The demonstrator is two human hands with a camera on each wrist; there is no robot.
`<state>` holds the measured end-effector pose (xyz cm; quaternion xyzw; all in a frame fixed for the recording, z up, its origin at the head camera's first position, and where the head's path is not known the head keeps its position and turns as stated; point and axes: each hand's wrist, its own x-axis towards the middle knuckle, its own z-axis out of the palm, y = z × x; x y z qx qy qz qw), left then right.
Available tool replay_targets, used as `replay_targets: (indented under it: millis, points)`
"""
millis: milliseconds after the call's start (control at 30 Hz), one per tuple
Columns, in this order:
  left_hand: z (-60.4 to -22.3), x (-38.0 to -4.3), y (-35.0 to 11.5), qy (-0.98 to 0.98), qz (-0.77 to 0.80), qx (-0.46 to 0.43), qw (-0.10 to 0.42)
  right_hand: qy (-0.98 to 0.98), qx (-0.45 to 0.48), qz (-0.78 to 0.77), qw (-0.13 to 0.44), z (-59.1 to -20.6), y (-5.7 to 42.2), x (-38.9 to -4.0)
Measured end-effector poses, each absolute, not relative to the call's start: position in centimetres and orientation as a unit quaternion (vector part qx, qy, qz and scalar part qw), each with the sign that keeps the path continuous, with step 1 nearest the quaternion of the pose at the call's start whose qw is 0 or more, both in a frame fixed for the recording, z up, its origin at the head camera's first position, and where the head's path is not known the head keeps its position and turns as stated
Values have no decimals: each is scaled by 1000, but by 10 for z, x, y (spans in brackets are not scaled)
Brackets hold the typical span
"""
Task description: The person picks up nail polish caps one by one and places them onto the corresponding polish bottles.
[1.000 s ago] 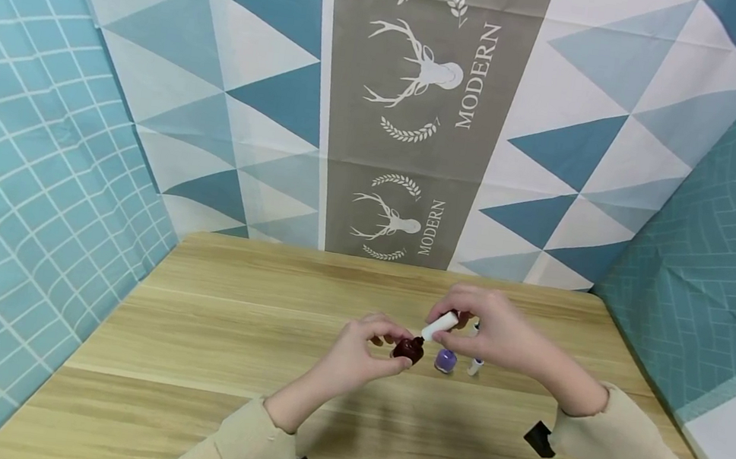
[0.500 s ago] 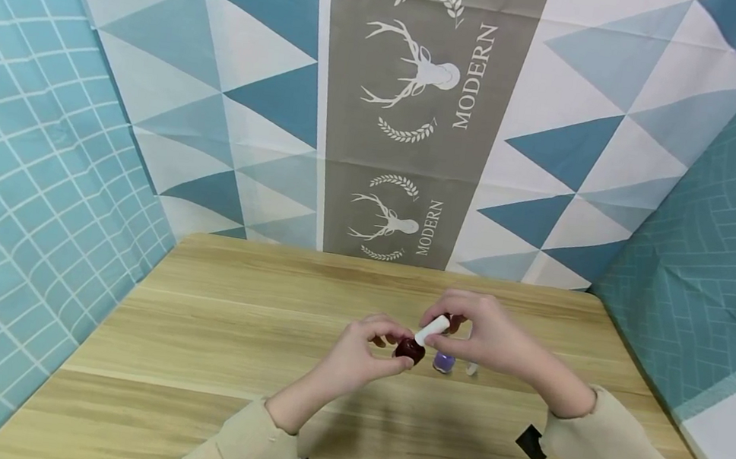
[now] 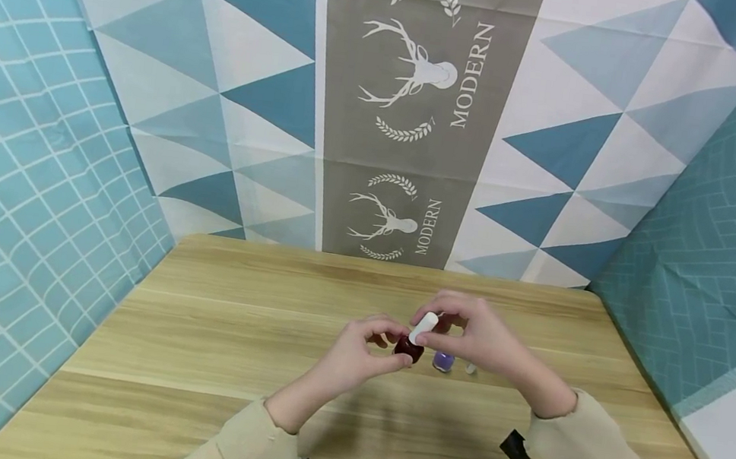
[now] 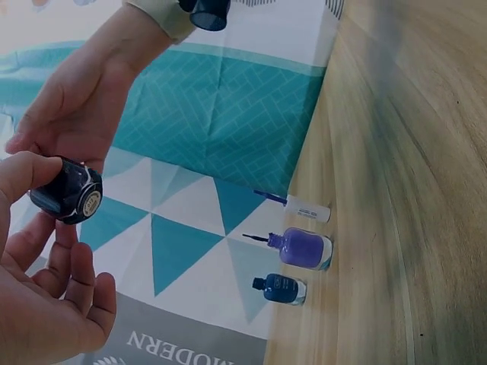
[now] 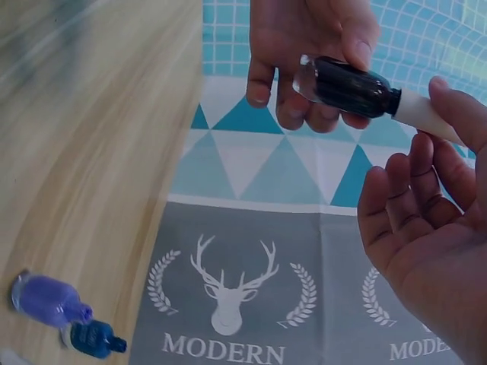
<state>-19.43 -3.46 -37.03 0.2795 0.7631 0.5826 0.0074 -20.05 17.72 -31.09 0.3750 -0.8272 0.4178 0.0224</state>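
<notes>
My left hand pinches a small dark red nail polish bottle between thumb and fingers, above the table. Pinched in my right hand is a tilted white nail polish cap. In the right wrist view the white cap meets the neck of the dark bottle; its brush is out of sight. Whether it is screwed tight cannot be told. Its base label faces the left wrist view on the bottle.
Uncapped purple and blue nail polish bottles stand on the wooden table. Beside them stands a white cap with its brush up. Patterned cloth walls border the table.
The right hand has moved left and down with the white cap, bringing it onto the bottle's neck and tilting it more upright. The left hand has barely moved.
</notes>
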Motion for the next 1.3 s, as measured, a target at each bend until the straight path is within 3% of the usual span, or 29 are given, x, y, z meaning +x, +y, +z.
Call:
replay_targets:
  millis: [233,467,733,1300]
  points:
    - [-371,-196,-34,756,595,271,23,-818,349,457,14,-319,172,-204]
    - [-341,-177,-36,753,602,265,31,-816,327,477,13,-325,168,-207]
    - [-343,-178,-35,751,615,240,32,-798,310,517,13,-330,162,-210]
    - [-344,-178,-33,753,618,226,6,-805,298,508,66,-339,156,-213]
